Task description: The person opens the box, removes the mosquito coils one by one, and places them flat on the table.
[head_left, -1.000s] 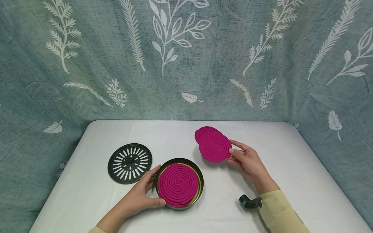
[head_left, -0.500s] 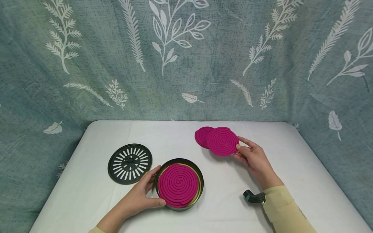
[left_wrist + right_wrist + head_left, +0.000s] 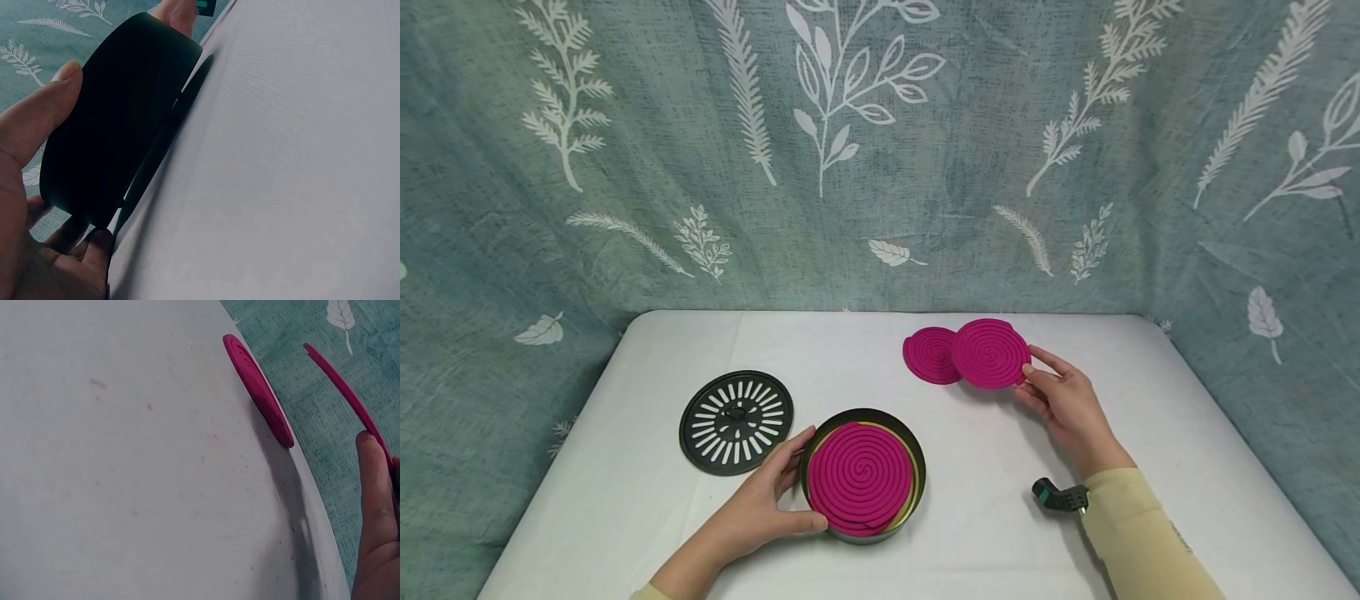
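Observation:
In the head view my right hand [image 3: 1063, 408] pinches the edge of a pink mosquito coil [image 3: 991, 354] between thumb and fingers. The right wrist view shows this held coil [image 3: 344, 387] raised off the table. Beside it, partly covered in the head view, a second pink coil [image 3: 928, 354] lies flat. My left hand [image 3: 760, 508] grips the side of a round dark tin [image 3: 919, 467], thumb at the front and fingers at the left. Pink coils [image 3: 861, 475] lie inside the tin, over something yellow. From the left wrist, the tin's dark outer side [image 3: 112, 119] shows between thumb and fingers.
A black slotted round lid [image 3: 737, 421] with a small knob lies left of the tin, close to my left fingers. White cloth covers the table [image 3: 985, 542]. Behind the far edge hangs a green leaf-patterned curtain [image 3: 880, 167]. A black device [image 3: 1060, 496] is strapped at my right wrist.
My right hand has carried the held coil right and toward the back, uncovering more of the coil lying on the table. The left hand and the tin have stayed in place.

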